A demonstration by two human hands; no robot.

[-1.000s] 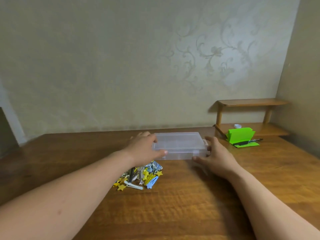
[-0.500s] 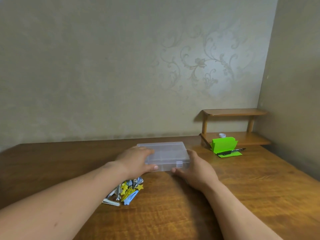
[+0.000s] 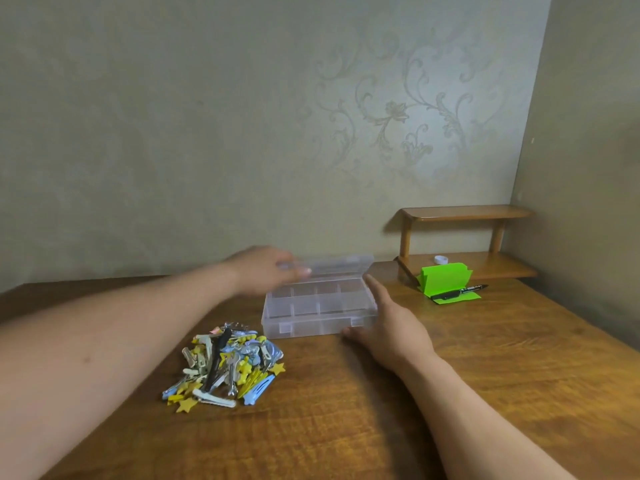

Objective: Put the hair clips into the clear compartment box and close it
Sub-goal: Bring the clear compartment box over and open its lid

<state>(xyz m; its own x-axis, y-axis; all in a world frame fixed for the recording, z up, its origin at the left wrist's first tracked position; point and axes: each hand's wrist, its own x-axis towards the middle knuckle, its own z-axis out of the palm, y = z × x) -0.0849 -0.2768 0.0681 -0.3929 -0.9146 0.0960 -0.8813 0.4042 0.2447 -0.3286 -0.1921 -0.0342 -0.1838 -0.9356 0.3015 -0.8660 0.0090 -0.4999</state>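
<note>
The heap of hair clips (image 3: 225, 365) lies on the table (image 3: 346, 410) at about seven o'clock from the clear compartment box (image 3: 318, 306), just apart from it. Our left hand (image 3: 263, 270), blurred, grasps the left end of the half-raised lid (image 3: 339, 265). Our right hand (image 3: 388, 327) rests with straight, released fingers against the box's right wall, and a green paper holder (image 3: 445, 275) sits at two o'clock.

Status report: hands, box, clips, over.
Left hand pinches raised lid. Right hand open against empty box. All hair clips piled on table. Nothing blocking.

Wooden table (image 3: 346, 427), clear box (image 3: 311, 329), hair clips (image 3: 225, 368)
</note>
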